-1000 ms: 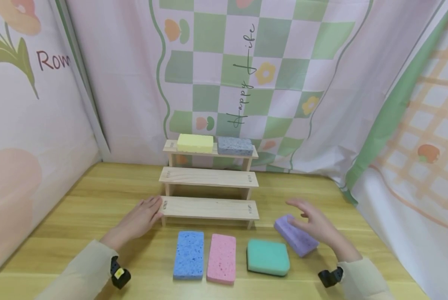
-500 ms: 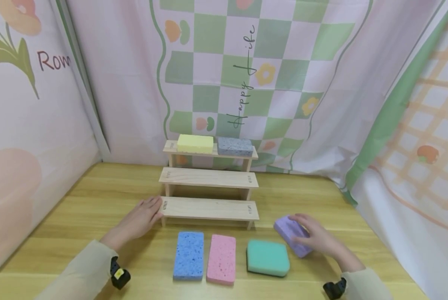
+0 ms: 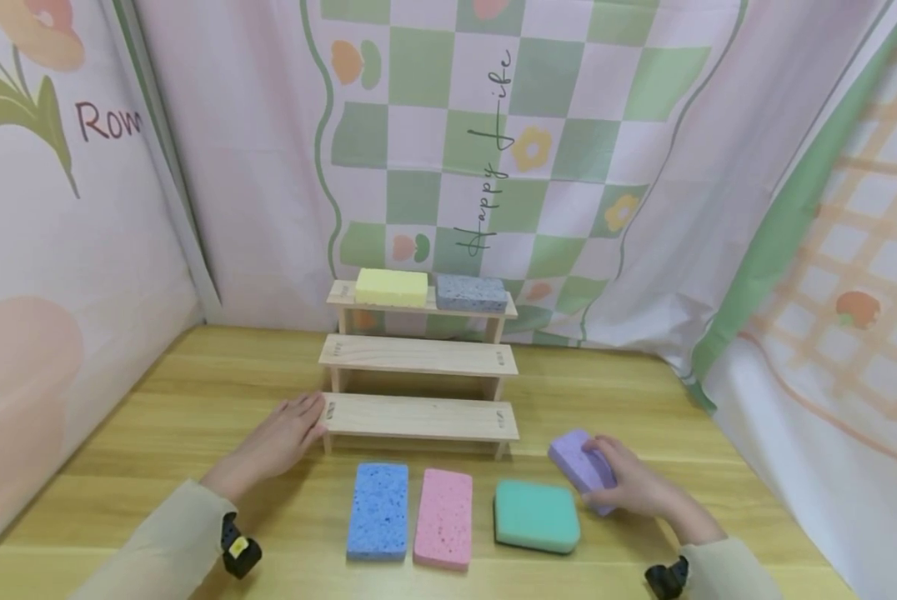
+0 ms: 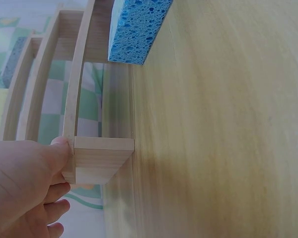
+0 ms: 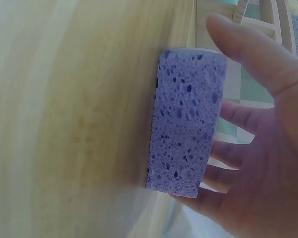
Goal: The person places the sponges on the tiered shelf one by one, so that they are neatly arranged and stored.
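Observation:
In the head view, a purple sponge [image 3: 585, 467] lies slanted on the table. My right hand [image 3: 632, 482] straddles its near part, fingers on the far side and thumb by the left edge. The right wrist view shows the sponge's pitted end face [image 5: 186, 121], fingers reaching behind it. A gap shows between the extended thumb [image 5: 238, 42] and the sponge there. My left hand [image 3: 287, 433] holds the left end of the lowest step of a wooden three-step rack [image 3: 418, 417]. In the left wrist view, the thumb [image 4: 59, 148] presses the board edge, other fingers curled below.
A blue sponge [image 3: 378, 511], a pink sponge [image 3: 444, 517] and a green sponge [image 3: 536, 515] lie before the rack. On its top step sit a yellow sponge [image 3: 392, 287] and a grey sponge [image 3: 471, 292]. Patterned curtains [image 3: 568, 167] enclose the wooden table [image 3: 253, 367].
My right hand has come down from above the purple sponge to straddle it, with its thumb shifting to the left edge. The sponge and my left hand have stayed put.

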`<control>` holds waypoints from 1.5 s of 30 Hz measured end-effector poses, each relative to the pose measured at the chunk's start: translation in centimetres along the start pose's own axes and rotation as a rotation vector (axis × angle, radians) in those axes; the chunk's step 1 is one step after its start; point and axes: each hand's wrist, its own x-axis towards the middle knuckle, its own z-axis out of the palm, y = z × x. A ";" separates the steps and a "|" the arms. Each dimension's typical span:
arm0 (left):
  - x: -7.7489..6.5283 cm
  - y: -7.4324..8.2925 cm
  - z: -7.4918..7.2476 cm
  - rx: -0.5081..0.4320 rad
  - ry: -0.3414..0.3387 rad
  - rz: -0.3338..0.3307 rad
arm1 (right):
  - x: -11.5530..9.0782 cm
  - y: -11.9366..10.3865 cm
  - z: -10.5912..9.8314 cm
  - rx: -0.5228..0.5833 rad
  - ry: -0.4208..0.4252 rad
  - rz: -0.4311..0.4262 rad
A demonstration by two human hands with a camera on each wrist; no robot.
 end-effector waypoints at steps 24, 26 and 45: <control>0.0 0.1 -0.3 0.006 -0.010 -0.005 | -0.6 0.1 -0.8 -0.098 -0.050 0.077; 0.1 0.1 -0.2 0.006 -0.012 -0.005 | -0.5 0.2 -1.0 -0.097 -0.052 0.095; 0.0 0.3 -0.4 -0.004 -0.019 -0.007 | 1.0 -1.1 -3.3 -0.080 0.152 -0.017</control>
